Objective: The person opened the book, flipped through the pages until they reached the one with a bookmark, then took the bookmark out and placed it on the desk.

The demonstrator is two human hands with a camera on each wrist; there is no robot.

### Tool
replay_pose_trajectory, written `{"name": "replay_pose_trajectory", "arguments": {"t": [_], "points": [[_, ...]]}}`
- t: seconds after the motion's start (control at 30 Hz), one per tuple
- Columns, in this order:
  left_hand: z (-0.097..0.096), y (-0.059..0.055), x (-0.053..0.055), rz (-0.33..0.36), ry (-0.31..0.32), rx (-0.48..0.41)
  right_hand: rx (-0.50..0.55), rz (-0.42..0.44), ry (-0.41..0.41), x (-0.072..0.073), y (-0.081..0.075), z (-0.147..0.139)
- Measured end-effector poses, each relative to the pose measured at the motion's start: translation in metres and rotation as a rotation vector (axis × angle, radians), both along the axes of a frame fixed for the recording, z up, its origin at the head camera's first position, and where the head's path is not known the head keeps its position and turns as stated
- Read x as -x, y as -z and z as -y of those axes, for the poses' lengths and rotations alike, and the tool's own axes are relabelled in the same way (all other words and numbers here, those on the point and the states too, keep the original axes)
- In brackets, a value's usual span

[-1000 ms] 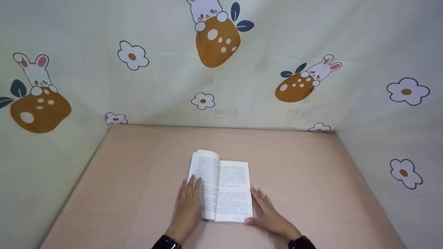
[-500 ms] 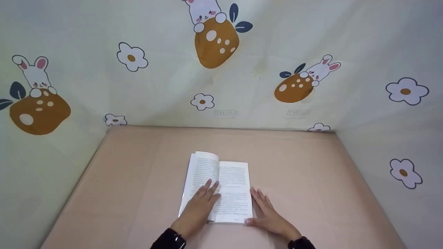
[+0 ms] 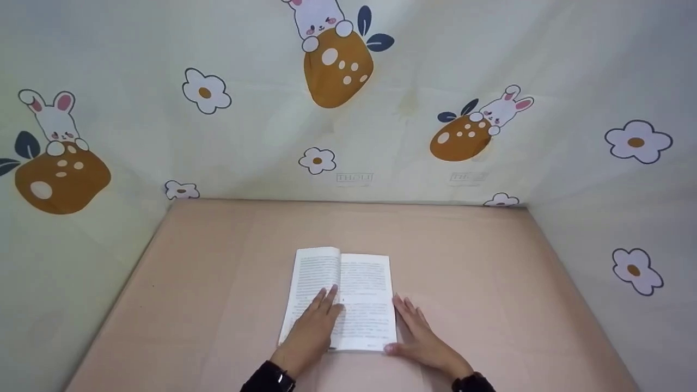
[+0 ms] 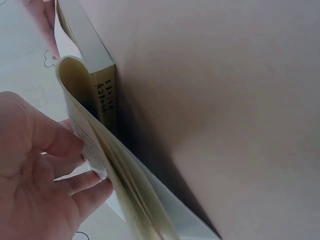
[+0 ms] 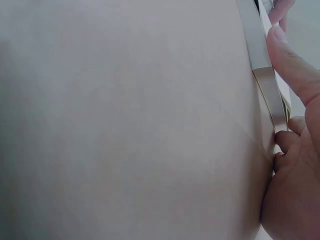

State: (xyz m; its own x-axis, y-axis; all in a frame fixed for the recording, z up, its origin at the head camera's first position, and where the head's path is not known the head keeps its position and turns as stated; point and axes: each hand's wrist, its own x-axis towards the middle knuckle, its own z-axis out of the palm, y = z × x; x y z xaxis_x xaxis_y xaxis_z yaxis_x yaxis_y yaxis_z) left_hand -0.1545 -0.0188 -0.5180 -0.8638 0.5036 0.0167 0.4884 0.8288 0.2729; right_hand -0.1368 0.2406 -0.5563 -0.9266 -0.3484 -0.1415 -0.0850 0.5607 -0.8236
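An open paperback book (image 3: 366, 294) lies on the table with printed pages showing. My left hand (image 3: 311, 332) presses on its left page near the spine, fingers stretched forward. In the left wrist view, the fingertips of the left hand (image 4: 42, 170) touch the page, and the left-hand leaves bow up beside the spine. My right hand (image 3: 427, 340) holds the lower right corner, its thumb on the page and its fingers along the right edge. From the right wrist view, the right hand's thumb (image 5: 295, 67) lies over the page block, with the other fingers against the side edge.
A pinkish-beige covered table (image 3: 463, 261) surrounds the book. Pale cloth walls (image 3: 250, 136) printed with rabbits and flowers stand at the back and both sides. Dark cuffs (image 3: 269, 377) cover the wrists.
My left hand has shifted right from the book's left edge onto the page near the spine. The raised left leaves now lie lower and flatter. The right hand has stayed put.
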Motion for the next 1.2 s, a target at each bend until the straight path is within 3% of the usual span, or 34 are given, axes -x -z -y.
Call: {"name": "replay_pose_trajectory", "arguments": {"t": [0.63,1.2], "points": [[0.001,0.0066,-0.0034,-0.083,0.06,-0.062,-0.011,-0.056,-0.019,0.002,0.0024,-0.0001],[0.0001,0.0054,-0.0041,-0.012,0.046,-0.056,-0.01,-0.03,-0.021,0.002,0.0028,-0.0021]]}}
